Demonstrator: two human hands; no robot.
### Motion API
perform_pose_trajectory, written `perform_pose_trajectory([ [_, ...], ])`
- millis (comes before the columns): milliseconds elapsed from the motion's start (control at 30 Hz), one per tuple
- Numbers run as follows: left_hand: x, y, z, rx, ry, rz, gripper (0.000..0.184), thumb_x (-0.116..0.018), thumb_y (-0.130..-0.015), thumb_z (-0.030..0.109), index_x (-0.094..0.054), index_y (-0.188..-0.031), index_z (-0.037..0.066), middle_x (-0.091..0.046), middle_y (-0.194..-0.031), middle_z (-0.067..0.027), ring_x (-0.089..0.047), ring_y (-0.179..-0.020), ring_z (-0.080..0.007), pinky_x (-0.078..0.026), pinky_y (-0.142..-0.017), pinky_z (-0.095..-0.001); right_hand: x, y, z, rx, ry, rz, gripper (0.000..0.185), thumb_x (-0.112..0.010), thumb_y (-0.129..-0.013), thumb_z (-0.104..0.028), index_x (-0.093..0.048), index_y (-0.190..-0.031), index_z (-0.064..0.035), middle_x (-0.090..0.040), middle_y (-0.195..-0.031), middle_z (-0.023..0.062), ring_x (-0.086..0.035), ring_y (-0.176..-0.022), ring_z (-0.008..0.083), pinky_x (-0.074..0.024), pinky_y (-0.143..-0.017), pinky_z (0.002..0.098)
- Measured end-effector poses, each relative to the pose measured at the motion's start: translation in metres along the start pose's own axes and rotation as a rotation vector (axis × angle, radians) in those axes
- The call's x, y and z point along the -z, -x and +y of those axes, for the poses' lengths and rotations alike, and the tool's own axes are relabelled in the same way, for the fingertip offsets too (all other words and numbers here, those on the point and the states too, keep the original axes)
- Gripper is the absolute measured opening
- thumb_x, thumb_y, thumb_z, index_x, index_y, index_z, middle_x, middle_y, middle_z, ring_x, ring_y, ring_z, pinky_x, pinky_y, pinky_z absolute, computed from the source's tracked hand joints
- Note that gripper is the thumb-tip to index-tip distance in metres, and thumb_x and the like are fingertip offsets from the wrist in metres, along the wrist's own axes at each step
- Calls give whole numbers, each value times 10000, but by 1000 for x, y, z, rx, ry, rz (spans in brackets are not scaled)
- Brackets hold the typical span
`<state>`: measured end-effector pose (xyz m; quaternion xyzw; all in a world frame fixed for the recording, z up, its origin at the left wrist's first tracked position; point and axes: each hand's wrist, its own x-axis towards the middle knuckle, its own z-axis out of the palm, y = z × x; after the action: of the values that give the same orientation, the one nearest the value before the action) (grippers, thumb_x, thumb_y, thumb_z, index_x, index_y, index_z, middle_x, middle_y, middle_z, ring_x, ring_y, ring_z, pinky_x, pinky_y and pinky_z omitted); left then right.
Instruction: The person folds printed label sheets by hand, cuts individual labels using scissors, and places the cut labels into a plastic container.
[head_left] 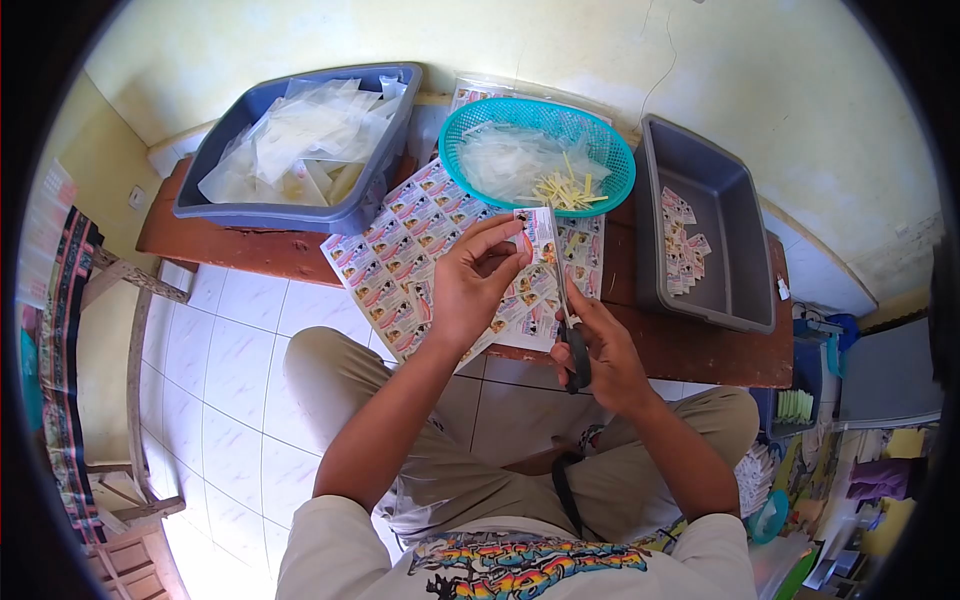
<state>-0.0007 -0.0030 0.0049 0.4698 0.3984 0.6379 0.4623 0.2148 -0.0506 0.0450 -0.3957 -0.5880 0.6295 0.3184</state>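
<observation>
Pale short-sleeved shirt (330, 555), colourful graffiti-style print (535, 562), khaki trousers (475, 495)

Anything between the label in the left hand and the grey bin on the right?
Yes: scissors in the right hand, blades at the edge of the label that faces the grey bin. Beyond them, the bin's raised left wall. Nothing else visible stands in the way.

This looks like a home room doubling as a workshop: tiled floor (235, 380), plastered wall (760, 70), hanging cloth (62, 370) at left, clutter (795, 405) at right, and tubs (730, 270), basket (605, 143) and printed sheets (400, 270) on a wooden bench (690, 350).
</observation>
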Motion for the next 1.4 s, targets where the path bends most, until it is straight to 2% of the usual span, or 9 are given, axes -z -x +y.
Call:
perform_pose_trajectory([
  [833,1,0,-2,5,5,-13,403,-773,-928,-52,-708,-1324,-24,-627,-1428,-128,-706,-1042,-141,-615,-940,-275,-3,-1,1,2,12,38,823,-715,-978,9,-312,-1688,-95,-464,-1259,75,-615,-828,119,-572,-649,276],
  [1400,0,0,-1,18,-11,-11,398,-769,-924,-64,-714,-1316,-19,-637,-1413,-114,-696,-1041,-135,-614,-943,-275,-5,-3,0,4,41,56,830,-710,-978,20,-298,-1690,-92,-467,-1279,84,-610,-824,119,-580,-644,271],
])
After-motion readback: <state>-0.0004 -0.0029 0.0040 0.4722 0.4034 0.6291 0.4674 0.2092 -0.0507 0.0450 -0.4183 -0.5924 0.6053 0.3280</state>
